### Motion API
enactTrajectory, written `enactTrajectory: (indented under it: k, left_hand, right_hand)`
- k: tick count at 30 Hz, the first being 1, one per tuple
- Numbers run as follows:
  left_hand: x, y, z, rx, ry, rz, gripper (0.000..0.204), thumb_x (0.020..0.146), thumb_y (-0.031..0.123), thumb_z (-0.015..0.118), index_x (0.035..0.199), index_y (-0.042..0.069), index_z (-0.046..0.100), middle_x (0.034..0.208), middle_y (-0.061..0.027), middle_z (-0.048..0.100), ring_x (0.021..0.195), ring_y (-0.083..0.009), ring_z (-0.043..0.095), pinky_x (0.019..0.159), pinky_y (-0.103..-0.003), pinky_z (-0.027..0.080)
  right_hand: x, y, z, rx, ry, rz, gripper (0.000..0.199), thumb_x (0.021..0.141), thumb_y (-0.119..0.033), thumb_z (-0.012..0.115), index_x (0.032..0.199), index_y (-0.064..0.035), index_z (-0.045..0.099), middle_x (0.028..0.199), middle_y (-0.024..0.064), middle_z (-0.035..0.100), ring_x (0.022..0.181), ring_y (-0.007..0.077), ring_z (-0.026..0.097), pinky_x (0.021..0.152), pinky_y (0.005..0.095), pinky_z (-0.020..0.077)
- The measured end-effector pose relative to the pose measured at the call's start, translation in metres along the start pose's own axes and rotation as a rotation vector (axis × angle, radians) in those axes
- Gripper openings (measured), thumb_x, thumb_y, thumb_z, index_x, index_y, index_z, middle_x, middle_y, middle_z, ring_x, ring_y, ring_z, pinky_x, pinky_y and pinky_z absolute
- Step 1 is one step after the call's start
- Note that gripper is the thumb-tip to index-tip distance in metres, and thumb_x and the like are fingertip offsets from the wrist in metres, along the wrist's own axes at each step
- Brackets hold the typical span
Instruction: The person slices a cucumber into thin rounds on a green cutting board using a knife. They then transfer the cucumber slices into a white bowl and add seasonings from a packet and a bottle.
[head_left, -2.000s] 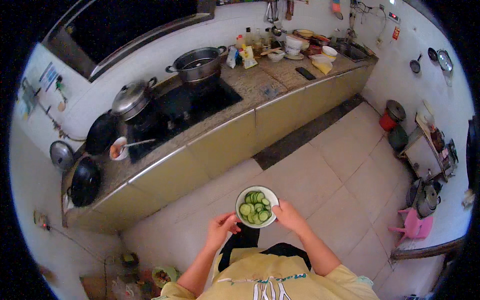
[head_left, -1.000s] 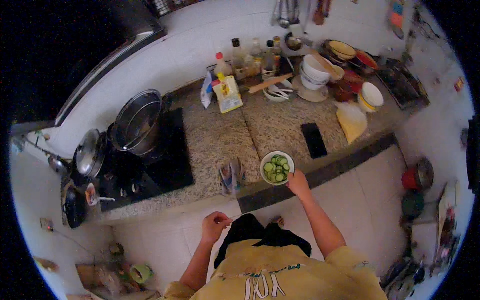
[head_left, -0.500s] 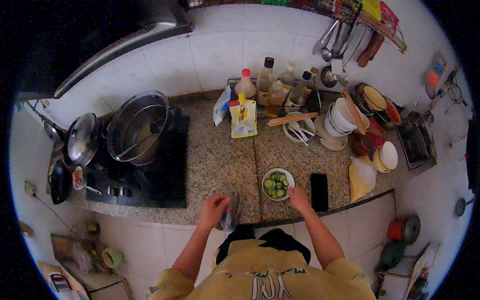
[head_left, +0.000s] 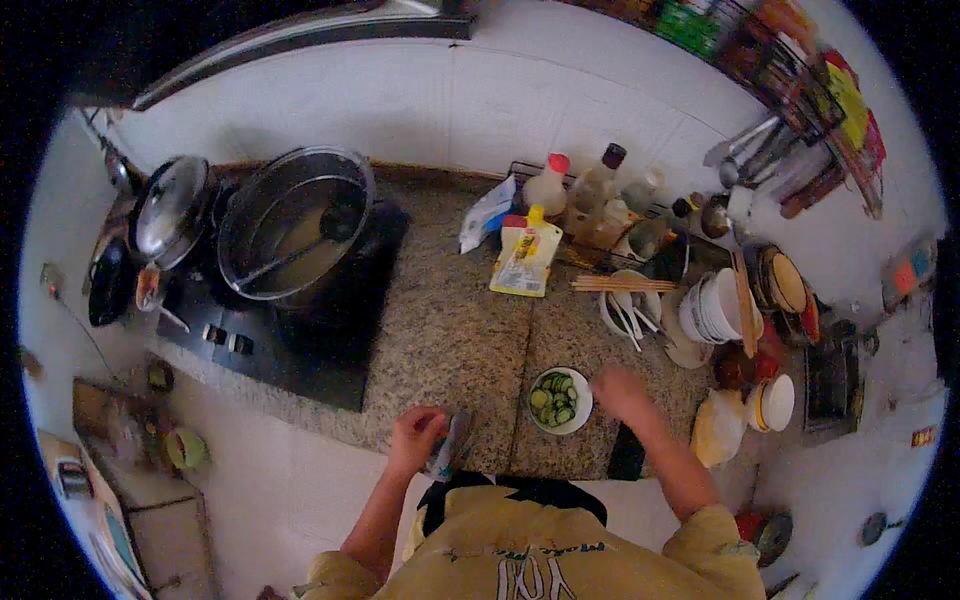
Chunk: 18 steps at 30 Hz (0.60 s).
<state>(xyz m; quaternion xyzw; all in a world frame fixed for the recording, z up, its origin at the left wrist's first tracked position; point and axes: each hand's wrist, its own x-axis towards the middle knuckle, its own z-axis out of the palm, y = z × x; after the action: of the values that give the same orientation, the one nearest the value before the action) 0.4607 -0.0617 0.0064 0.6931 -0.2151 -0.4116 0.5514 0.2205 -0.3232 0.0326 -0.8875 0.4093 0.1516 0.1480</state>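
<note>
One small bowl of cucumber slices [head_left: 560,400] already sits on the granite counter [head_left: 450,330], just left of the blurred, empty right hand [head_left: 622,395], while the left hand [head_left: 415,437] grips a knife [head_left: 452,445].

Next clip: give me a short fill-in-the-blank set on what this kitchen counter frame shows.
1. The small white bowl on the counter holds sliced ____.
2. The left hand rests at the counter's ____ edge.
3. The right hand, blurred, is just ____ of the bowl.
4. The big steel pot sits on the black ____.

Missing words: cucumber; front; right; stove
</note>
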Motion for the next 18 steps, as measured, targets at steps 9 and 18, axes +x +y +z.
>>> enactTrajectory:
  k: [9, 18]
  left_hand:
    - [-0.027, 0.013, -0.012, 0.176, 0.07, 0.085, 0.012, 0.082, 0.009, 0.061, 0.086, -0.002, 0.06, 0.072, -0.0065, 0.061, 0.065, -0.0124, 0.06, 0.059, -0.026, 0.047]
    - [-0.071, -0.02, -0.034, -0.125, 0.174, -0.006, 0.015, 0.084, 0.011, 0.06, 0.089, -0.002, 0.058, 0.072, -0.0059, 0.059, 0.065, -0.0125, 0.059, 0.06, -0.026, 0.048]
  right_hand:
    - [0.221, -0.129, -0.148, 0.02, 0.579, -0.107, 0.022, 0.078, -0.021, 0.059, 0.088, -0.0013, 0.064, 0.081, 0.0194, 0.063, 0.081, 0.0339, 0.061, 0.071, 0.0406, 0.0477]
    - [0.265, -0.167, -0.137, 0.206, 0.645, 0.06, 0.023, 0.066, -0.019, 0.068, 0.08, -0.0013, 0.066, 0.084, 0.0191, 0.064, 0.081, 0.0345, 0.062, 0.071, 0.0405, 0.0494]
